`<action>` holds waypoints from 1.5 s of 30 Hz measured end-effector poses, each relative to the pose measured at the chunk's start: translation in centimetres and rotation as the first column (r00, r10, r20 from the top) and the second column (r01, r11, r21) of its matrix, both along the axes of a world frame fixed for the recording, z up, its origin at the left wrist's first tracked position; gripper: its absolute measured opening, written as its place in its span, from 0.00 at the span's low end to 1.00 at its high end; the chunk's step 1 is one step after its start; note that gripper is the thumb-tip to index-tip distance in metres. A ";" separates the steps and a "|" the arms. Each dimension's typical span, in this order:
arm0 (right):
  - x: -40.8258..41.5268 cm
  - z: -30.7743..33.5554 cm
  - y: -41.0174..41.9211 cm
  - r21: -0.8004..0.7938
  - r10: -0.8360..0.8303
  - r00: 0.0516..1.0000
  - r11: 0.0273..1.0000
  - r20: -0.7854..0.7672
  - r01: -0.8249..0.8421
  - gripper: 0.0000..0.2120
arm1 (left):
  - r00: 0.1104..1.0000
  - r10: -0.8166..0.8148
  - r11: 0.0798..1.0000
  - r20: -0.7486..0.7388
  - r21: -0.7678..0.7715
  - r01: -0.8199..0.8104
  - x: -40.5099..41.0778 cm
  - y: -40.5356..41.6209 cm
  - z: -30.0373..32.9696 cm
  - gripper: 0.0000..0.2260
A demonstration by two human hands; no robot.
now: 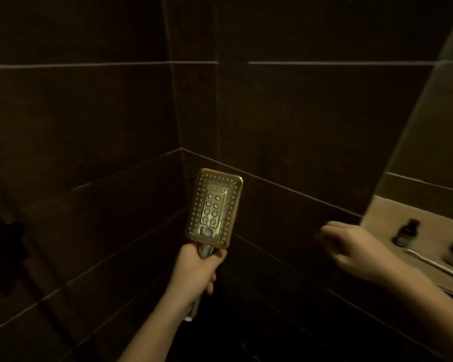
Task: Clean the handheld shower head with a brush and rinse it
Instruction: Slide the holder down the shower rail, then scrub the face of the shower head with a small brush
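shower head [213, 207] held upright before the tiled corner, face toward camera, left hand [194, 270] fingers wrapped round its handle. right hand [356, 250] blurred, near the shelf [392, 218] — cannot tell its fingers' state. no brush or water seen — judged: scrubbing and rinse both remain.

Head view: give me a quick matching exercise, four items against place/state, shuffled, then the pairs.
Items:
1. shower head
2. left hand
3. right hand
4. dark bottle

Place/state:
A. stands on the ledge at right
B. wrapped round the handle
C. held upright, nozzle face toward the camera
D. blurred, near the ledge, holds nothing visible

Pairs: 1-C, 2-B, 3-D, 4-A
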State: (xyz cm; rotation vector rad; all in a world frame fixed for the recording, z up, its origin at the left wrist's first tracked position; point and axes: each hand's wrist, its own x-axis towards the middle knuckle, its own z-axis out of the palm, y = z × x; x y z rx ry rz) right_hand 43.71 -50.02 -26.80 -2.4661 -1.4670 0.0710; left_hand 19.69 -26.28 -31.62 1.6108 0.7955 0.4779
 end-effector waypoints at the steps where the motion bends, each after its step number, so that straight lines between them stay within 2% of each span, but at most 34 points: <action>1: 0.6 -0.1 -2.8 0.039 -0.045 0.995 0.998 0.094 0.042 0.15 | 0.999 -0.034 0.999 0.008 0.008 0.034 1.2 -0.9 -0.3 0.02; 4: 2.0 -1.1 -9.2 0.196 -0.207 0.909 0.970 0.362 0.142 0.14 | 0.992 -0.125 0.992 0.016 0.021 0.124 4.3 -3.4 -1.3 0.05; 6: 3.4 -2.0 -12.2 0.240 -0.352 0.834 0.932 0.425 0.271 0.16 | 0.982 -0.187 0.982 0.016 0.006 0.187 5.9 -5.0 -2.0 0.05; 9: 5.1 -4.5 -15.1 0.184 -0.545 0.768 0.838 0.336 0.514 0.22 | 0.964 -0.267 0.963 0.008 -0.034 0.267 7.8 -6.9 -3.0 0.03; 12: 5.9 -7.5 -16.3 0.064 -0.609 0.751 0.785 0.255 0.616 0.27 | 0.950 -0.311 0.949 -0.020 -0.054 0.310 9.3 -8.1 -3.4 0.05; 15: 6.5 -10.2 -16.7 -0.029 -0.600 0.773 0.786 0.205 0.618 0.33 | 0.942 -0.334 0.940 -0.035 -0.081 0.331 10.6 -8.9 -3.5 0.06; 17: 6.9 -11.3 -16.7 -0.061 -0.588 0.773 0.785 0.237 0.616 0.34 | 0.941 -0.334 0.939 -0.048 -0.103 0.328 10.7 -9.0 -3.5 0.06; 24: 8.2 -11.4 -16.6 -0.045 -0.555 0.792 0.811 0.256 0.583 0.29 | 0.936 -0.344 0.937 -0.078 -0.084 0.338 10.9 -8.6 -3.8 0.06; 30: 7.8 -11.2 -16.8 0.203 -0.598 0.789 0.798 0.143 0.568 0.19 | 0.940 -0.334 0.940 -0.067 -0.100 0.327 10.6 -8.1 -3.8 0.06; 33: 7.9 -10.9 -16.9 0.189 -0.592 0.801 0.800 0.087 0.570 0.22 | 0.942 -0.327 0.942 -0.077 -0.107 0.318 10.5 -7.9 -3.7 0.06; 37: 7.4 -10.2 -16.5 0.294 -0.529 0.845 0.822 0.080 0.487 0.21 | 0.947 -0.312 0.945 -0.075 -0.123 0.302 10.1 -7.8 -3.5 0.06; 41: 6.2 -8.6 -15.6 0.435 -0.562 0.825 0.729 -0.063 0.529 0.21 | 0.951 -0.302 0.949 -0.067 -0.119 0.293 9.2 -7.2 -3.4 0.05; 45: 3.3 -8.8 -14.4 0.521 -0.529 0.848 0.716 -0.030 0.465 0.21 | 0.961 -0.267 0.958 -0.077 -0.127 0.256 7.5 -6.0 -3.5 0.06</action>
